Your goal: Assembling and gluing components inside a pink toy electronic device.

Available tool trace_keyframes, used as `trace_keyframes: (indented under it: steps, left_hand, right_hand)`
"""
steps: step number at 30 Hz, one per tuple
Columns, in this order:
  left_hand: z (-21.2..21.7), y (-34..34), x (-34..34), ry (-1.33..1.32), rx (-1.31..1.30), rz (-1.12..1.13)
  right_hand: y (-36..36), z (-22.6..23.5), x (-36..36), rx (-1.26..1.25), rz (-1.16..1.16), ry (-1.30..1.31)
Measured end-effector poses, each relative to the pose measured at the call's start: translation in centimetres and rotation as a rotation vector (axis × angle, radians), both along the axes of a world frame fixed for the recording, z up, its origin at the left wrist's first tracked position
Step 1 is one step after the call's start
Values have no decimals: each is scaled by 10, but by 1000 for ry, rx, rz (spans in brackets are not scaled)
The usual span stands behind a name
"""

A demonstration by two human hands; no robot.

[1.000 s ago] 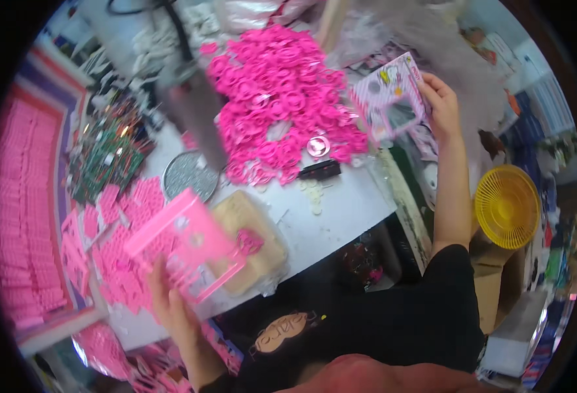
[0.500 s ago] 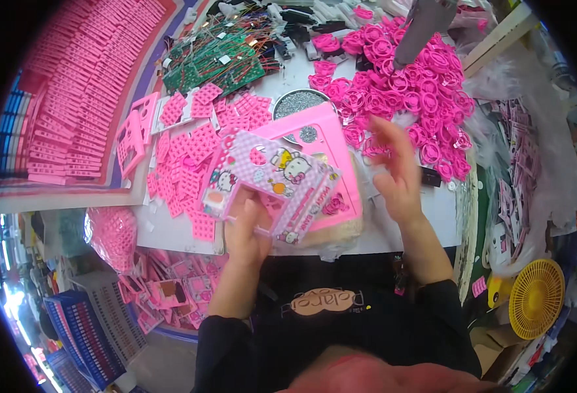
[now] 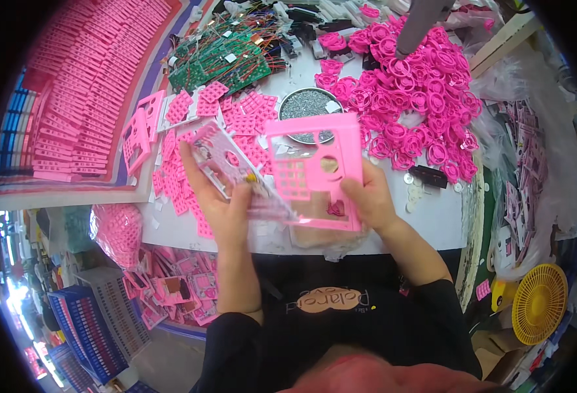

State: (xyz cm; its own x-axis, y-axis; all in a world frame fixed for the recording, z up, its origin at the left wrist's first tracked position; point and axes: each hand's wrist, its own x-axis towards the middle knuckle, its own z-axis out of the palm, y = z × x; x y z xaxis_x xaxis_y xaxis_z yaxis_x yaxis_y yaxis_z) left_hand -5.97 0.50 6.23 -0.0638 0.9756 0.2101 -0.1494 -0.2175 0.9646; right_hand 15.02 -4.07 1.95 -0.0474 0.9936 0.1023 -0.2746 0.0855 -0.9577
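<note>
My left hand [image 3: 225, 219] grips a white-and-pink printed cartoon panel [image 3: 248, 190], tilted nearly edge-on, with the thumb on its near face. In my right hand [image 3: 375, 196] is a pink plastic front panel [image 3: 346, 141] with a window, a grid of square holes and round cutouts, the thumb pressed on its right border. The two panels come close at their lower edges; whether they touch I cannot tell. Beneath them lies a beige pad [image 3: 321, 237] at the table's front edge. A round tin of small metal screws [image 3: 305, 105] stands just behind the pink panel.
Pink keypads [image 3: 183, 154] lie heaped on the left, with green wired circuit boards [image 3: 233, 62] behind. Pink ring-shaped parts [image 3: 426, 98] pile up at right under a grey post [image 3: 426, 26]. Stacked pink panels [image 3: 85, 85] fill the far left. A yellow fan grille [image 3: 540, 304] stands low right.
My right hand, empty before, now holds the pink front panel, lifted off the pad and turned more upright. My left hand has tipped the printed panel away from flat and moved it left.
</note>
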Motion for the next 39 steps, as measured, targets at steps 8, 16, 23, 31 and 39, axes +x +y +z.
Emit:
trace_keyframes:
  steps: [8, 16, 23, 31, 39]
  left_hand:
    - [-25, -21, 16, 574, 2, -169]
    - [-39, -21, 16, 448, -88, -200]
    - [-35, -28, 17, 686, -21, -158]
    - [-44, -17, 15, 832, 165, -213]
    - [-45, 17, 2, -55, -220, -117]
  right_hand:
    - [-2, 12, -4, 93, 40, -92]
    - [-3, 23, 2, 136, 21, -411]
    - [2, 39, 12, 154, 198, -512]
    - [1, 20, -1, -17, 222, -137]
    - [11, 17, 28, -239, 385, 70]
